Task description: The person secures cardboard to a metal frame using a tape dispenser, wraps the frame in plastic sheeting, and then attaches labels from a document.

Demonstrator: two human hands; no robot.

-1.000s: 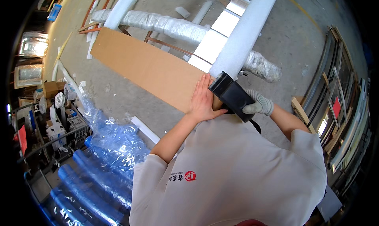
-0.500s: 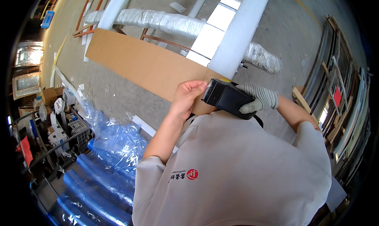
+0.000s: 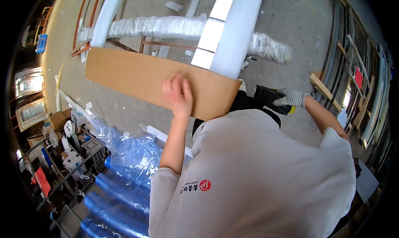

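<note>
The bare left hand [image 3: 178,97] is holding its blurred fingers half bent; the bare left forearm [image 3: 174,140] is pointing forward. The right hand [image 3: 286,98], in a grey striped knit glove [image 3: 296,97], is gripping; the bare right forearm [image 3: 325,114] is slanting inward.

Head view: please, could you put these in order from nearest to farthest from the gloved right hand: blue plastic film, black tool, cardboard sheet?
1. Black tool: in the gloved right hand.
2. Cardboard sheet: left of that hand.
3. Blue plastic film: farther left, lower in the view.
</note>
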